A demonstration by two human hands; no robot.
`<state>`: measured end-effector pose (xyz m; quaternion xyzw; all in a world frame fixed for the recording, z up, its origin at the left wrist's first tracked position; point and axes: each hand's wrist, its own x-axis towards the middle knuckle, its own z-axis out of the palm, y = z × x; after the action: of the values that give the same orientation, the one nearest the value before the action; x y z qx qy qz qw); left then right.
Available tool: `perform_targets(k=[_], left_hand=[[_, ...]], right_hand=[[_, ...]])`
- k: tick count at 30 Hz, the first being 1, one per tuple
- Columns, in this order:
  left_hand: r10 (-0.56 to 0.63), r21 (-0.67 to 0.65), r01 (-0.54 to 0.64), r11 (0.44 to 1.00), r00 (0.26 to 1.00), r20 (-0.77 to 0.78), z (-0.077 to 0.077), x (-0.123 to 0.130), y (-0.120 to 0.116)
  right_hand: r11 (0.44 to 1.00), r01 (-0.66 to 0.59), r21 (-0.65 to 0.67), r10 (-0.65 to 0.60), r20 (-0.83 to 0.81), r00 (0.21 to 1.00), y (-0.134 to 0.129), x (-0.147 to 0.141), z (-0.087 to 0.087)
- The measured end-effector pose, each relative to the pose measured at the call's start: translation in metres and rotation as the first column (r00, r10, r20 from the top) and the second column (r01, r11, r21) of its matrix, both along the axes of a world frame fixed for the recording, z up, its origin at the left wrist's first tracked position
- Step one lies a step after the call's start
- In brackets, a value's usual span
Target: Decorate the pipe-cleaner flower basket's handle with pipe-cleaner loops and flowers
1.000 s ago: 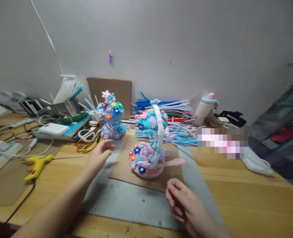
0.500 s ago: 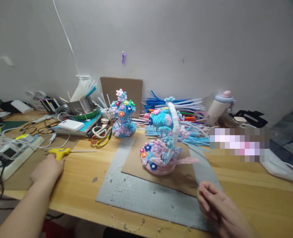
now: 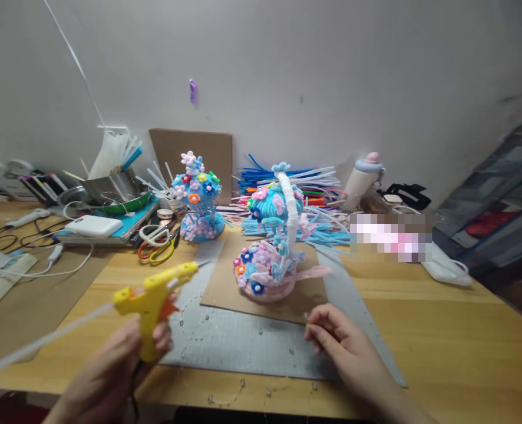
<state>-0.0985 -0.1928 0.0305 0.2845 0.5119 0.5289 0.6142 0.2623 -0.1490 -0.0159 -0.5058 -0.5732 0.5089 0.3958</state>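
Observation:
My left hand [image 3: 126, 353] is wrapped round the handle of a yellow glue gun [image 3: 152, 297], whose nozzle points right and a long whitish glue stick [image 3: 62, 330] sticks out behind. My right hand [image 3: 338, 341] is closed in a pinch over the grey mat; a tiny pale thing shows at its fingertips, too small to name. Ahead of it stands a pipe-cleaner ornament [image 3: 265, 288] with a pink flowered base, a white wrapped arch and a blue flowered top part. It rests on a cardboard sheet [image 3: 307, 306]. Strings of clear beads [image 3: 207, 317] lie on the grey mat [image 3: 230, 353].
A second blue flowered ornament [image 3: 201, 206] stands behind, left, beside scissors [image 3: 159, 244]. Pipe-cleaner bundles [image 3: 296, 179] lie at the wall. A power strip [image 3: 7, 282], cables and a white power bank [image 3: 93, 225] are left; a bottle [image 3: 362, 179] stands right.
My left hand has lifted the glue gun off the table at left and brought it right, over the mat's near-left side. My right hand stays pinched near the cardboard. The view has turned rightward.

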Motion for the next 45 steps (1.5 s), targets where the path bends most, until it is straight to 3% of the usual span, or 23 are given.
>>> perform_targets(k=[3,5,9,12,14,15,17,20,24,27,30,34,38,43,45], left_hand=[[-0.255,0.055,0.249,0.967,0.938,0.234,-0.02,0.044,0.002],[-0.353,0.094,0.341,0.935,0.879,0.32,-0.03,0.065,0.005],[-0.468,0.13,0.45,0.883,0.853,0.23,-0.044,0.082,0.011],[-0.492,0.112,0.481,0.87,0.864,0.111,-0.048,0.085,0.011],[-0.464,0.074,0.458,0.886,0.881,0.096,-0.049,0.089,0.01],[-0.443,0.049,0.44,0.896,0.891,0.099,-0.048,0.091,0.01],[-0.385,0.003,0.387,0.922,0.917,0.108,-0.048,0.096,0.009],[-0.282,-0.023,0.285,0.958,0.955,0.095,-0.046,0.104,0.011],[-0.249,-0.07,0.257,0.964,0.963,0.103,-0.044,0.11,0.013],[-0.286,-0.073,0.293,0.953,0.953,0.097,-0.044,0.113,0.014],[-0.332,-0.049,0.339,0.939,0.936,0.115,-0.045,0.118,0.014],[-0.404,-0.024,0.413,0.91,0.899,0.168,-0.043,0.125,0.015],[-0.406,-0.039,0.419,0.907,0.895,0.187,-0.044,0.13,0.016],[-0.373,-0.047,0.389,0.92,0.906,0.2,-0.05,0.132,0.016],[-0.361,-0.044,0.379,0.924,0.906,0.221,-0.052,0.132,0.015]], right_hand=[[0.992,-0.011,0.123,-0.008,0.159,0.987,0.01,0.011,0.002],[0.982,-0.042,0.184,-0.007,0.258,0.966,0.017,0.022,0.004],[0.912,-0.076,0.404,-0.087,0.371,0.925,0.026,0.046,0.017],[0.782,0.04,0.622,-0.238,0.239,0.941,0.029,0.058,0.031],[0.682,0.272,0.679,-0.306,-0.073,0.949,0.031,0.057,0.04],[0.667,0.378,0.642,-0.295,-0.238,0.925,0.033,0.054,0.043],[0.741,0.449,0.5,-0.241,-0.426,0.872,0.036,0.045,0.045],[0.908,0.288,0.304,-0.17,-0.362,0.917,0.038,0.028,0.038],[0.99,0.092,0.105,-0.07,-0.195,0.978,0.033,0.01,0.021],[0.994,-0.01,-0.113,-0.017,-0.237,0.971,0.029,0.001,0.015],[0.957,-0.107,-0.27,0.005,-0.354,0.935,0.029,-0.004,0.012],[0.936,-0.185,-0.3,0.011,-0.5,0.866,0.031,-0.004,0.008],[0.948,-0.137,-0.286,-0.054,-0.571,0.819,0.031,-0.004,0.007],[0.93,-0.116,-0.35,-0.11,-0.565,0.818,0.031,0.001,0.008],[0.935,-0.118,-0.335,-0.076,-0.513,0.855,0.032,0.005,0.006]])
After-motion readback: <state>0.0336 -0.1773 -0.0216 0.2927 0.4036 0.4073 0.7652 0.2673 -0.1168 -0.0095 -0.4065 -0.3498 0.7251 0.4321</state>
